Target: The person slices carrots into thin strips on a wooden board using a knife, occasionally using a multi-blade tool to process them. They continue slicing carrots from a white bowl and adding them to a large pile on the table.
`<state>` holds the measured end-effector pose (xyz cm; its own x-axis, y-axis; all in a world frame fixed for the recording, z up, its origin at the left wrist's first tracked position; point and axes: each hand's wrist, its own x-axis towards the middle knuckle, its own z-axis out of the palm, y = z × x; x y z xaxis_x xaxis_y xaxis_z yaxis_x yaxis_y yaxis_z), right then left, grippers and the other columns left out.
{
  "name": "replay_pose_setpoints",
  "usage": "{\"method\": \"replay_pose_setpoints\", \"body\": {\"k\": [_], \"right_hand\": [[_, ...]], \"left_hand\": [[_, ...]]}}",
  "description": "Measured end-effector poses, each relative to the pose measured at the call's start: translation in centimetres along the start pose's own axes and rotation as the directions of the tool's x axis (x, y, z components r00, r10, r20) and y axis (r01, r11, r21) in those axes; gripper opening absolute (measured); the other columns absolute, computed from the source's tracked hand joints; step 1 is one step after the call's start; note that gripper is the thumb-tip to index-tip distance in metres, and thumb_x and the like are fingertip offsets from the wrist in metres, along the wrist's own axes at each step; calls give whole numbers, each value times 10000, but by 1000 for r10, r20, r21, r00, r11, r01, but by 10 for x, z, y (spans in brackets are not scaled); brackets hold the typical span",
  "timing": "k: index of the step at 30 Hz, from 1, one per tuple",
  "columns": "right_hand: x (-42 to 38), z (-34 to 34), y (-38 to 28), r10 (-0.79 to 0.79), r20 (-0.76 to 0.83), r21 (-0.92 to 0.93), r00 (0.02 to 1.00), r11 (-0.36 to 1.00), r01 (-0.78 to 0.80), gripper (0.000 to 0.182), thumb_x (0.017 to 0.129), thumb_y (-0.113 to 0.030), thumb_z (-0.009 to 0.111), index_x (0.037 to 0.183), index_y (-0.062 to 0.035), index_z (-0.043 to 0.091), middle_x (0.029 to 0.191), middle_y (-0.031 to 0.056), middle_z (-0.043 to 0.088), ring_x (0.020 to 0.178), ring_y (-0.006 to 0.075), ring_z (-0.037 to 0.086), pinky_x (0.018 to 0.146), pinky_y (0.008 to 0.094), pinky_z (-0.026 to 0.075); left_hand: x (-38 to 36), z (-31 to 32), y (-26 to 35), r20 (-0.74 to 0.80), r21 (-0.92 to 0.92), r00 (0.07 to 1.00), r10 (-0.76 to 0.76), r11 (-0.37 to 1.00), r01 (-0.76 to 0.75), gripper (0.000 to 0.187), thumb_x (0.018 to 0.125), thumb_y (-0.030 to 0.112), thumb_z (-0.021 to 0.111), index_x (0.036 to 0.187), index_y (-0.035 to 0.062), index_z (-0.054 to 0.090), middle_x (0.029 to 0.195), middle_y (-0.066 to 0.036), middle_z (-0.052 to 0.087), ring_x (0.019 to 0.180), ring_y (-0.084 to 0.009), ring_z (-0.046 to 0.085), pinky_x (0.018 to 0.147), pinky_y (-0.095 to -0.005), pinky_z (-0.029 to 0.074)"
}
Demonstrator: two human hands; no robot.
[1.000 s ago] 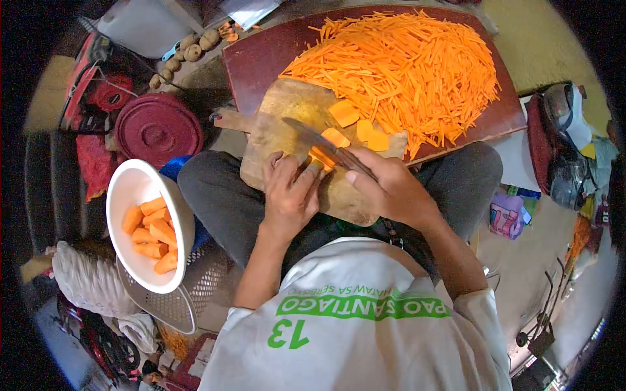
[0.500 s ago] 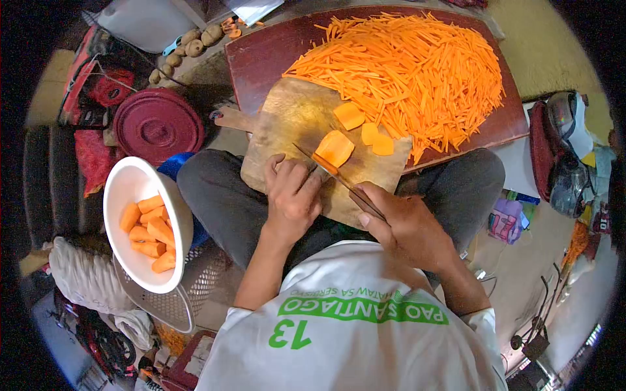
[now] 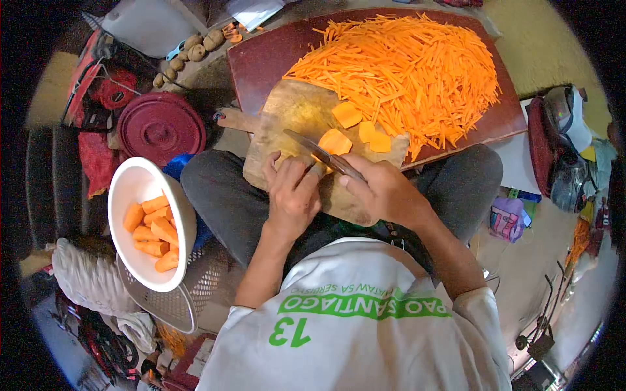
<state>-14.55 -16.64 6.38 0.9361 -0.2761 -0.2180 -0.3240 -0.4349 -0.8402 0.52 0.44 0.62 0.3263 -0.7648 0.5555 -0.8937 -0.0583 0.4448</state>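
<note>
Knife [image 3: 319,155]: being gripped by the handle in right hand [image 3: 385,192], blade lying across the near part of the wooden cutting board [image 3: 293,117], edge meeting a carrot piece.
Carrot piece [image 3: 312,168]: being pinned to the board under curled fingertips of left hand [image 3: 292,195], mostly hidden by fingers and blade.
Slices [image 3: 355,129]: lying flat on the board just beyond the blade, several thin slabs waiting, not yet cut into sticks.
Julienned carrot pile [image 3: 411,72]: spreading over most of the dark red tray [image 3: 261,58] behind the board, showing a large share already cut.
White bowl [image 3: 130,186]: sitting beside the left knee, holding several peeled carrot chunks [image 3: 153,228], uncut.
Progress: judging from pile and bowl, running well past halfway, with a handful of chunks remaining.
Surroundings: red pot lid [image 3: 160,129] lying near the bowl.
</note>
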Motion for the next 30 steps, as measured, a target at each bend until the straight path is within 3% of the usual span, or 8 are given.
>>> {"method": "replay_pose_setpoints", "body": {"k": [2, 5, 8, 17, 22, 26, 29, 30], "right_hand": [[-2, -7, -3, 11, -3, 178, 1000, 984, -11, 367, 1061, -169, 614, 1387, 0, 594, 1019, 244, 725, 961, 440, 738, 820, 475, 566], [-12, -5, -13, -125, -163, 114, 979, 983, 144, 412, 1064, -177, 605, 1434, 5, 581, 1005, 228, 725, 948, 392, 751, 843, 442, 564], [-20, -10, -26, -9, 5, 23, 1000, 1000, 9, 417, 1063, -196, 607, 1426, 9, 585, 1017, 232, 728, 964, 401, 750, 848, 457, 567], [-42, -2, -44, -7, -74, -76, 997, 997, 1, 382, 1038, -215, 646, 1374, -53, 561, 992, 256, 718, 899, 479, 729, 755, 523, 572], [-40, 0, -43, -245, -89, -261, 966, 941, 215, 426, 1029, -199, 667, 1403, -46, 531, 982, 261, 726, 891, 488, 725, 742, 553, 564], [-24, 0, -43, -18, -38, -85, 999, 996, 15, 411, 1028, -184, 669, 1379, -21, 532, 966, 284, 724, 905, 506, 716, 748, 573, 563], [-8, 23, -7, -80, -45, -174, 996, 982, 71, 401, 1035, -185, 656, 1379, -20, 532, 964, 296, 720, 915, 515, 710, 742, 579, 556], [-4, 22, -9, -23, -7, -214, 1000, 977, 21, 387, 1036, -189, 658, 1365, -20, 542, 975, 298, 721, 917, 520, 707, 739, 580, 553]], "left_hand": [[1, 1, 1, -29, 8, 1000, -3, 1000, 3, 325, 647, -57, 740, 963, 14, 704, 923, -121, 584, 880, -329, 651, 1056, -634, 418], [0, 0, 0, -30, -19, 999, -20, 1000, 19, 330, 655, -67, 742, 974, 12, 707, 902, -119, 575, 852, -321, 644, 1045, -625, 437], [-2, 3, -3, -24, -18, 999, -22, 1000, 21, 354, 647, -68, 744, 992, 9, 715, 884, -118, 568, 845, -321, 639, 1040, -623, 451], [-6, 0, -6, 22, -28, 1000, -6, 1000, 7, 469, 571, -21, 782, 1038, -2, 737, 915, -122, 588, 910, -331, 652, 1085, -649, 419], [-4, -4, -2, 31, -24, 1000, 1, 1000, 0, 500, 545, 0, 799, 1041, -12, 740, 950, -123, 618, 933, -331, 657, 1096, -649, 407], [-3, -2, -3, 14, -19, 1000, 18, 1000, -18, 500, 540, 5, 804, 1035, -13, 737, 975, -129, 636, 950, -332, 663, 1099, -646, 407], [-2, -6, -2, 35, -23, 999, 30, 999, -29, 485, 552, -13, 791, 1033, -12, 735, 990, -132, 639, 955, -327, 668, 1105, -644, 406], [-3, -5, -3, 28, -14, 999, 31, 999, -30, 479, 556, -21, 785, 1033, -12, 733, 994, -133, 638, 952, -327, 668, 1105, -643, 406]]}}
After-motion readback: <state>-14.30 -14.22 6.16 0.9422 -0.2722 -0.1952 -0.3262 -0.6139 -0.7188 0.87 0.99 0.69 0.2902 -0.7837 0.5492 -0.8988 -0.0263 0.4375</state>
